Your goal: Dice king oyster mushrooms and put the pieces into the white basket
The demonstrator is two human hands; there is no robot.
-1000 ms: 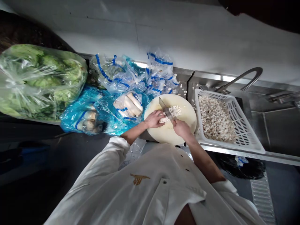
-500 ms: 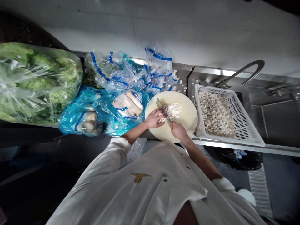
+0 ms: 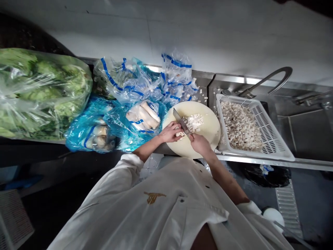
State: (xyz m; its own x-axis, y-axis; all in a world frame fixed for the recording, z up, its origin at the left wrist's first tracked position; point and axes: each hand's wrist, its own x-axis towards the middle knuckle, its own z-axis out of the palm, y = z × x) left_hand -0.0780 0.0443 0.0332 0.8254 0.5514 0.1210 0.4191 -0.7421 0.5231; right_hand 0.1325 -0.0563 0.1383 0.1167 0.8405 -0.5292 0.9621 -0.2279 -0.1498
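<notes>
On a round, cream-coloured cutting board [image 3: 205, 144], my right hand [image 3: 201, 144] grips the handle of a wide-bladed kitchen knife [image 3: 181, 121]. The blade slants up and left, close beside the fingers of my left hand [image 3: 170, 132]. Those fingers are curled down over whitish mushroom pieces [image 3: 180, 134], partly hidden under them. Just beyond the blade lies a pile of diced mushroom [image 3: 194, 122]. Left of the board, whole pale mushrooms [image 3: 145, 116] sit in clear wrap with blue stripes on a blue plastic bag [image 3: 118, 118].
Right of the board, a white perforated basket [image 3: 279, 146] holds much diced mushroom, beside a sink [image 3: 309, 135] with a curved tap [image 3: 282, 78]. Crumpled clear wraps [image 3: 179, 78] lie behind the board. A large bag of leafy greens [image 3: 44, 93] fills the far left.
The knife has shifted slightly, its blade a little higher and nearer my left fingers. My left hand still covers the mushroom pieces. The view has moved slightly.
</notes>
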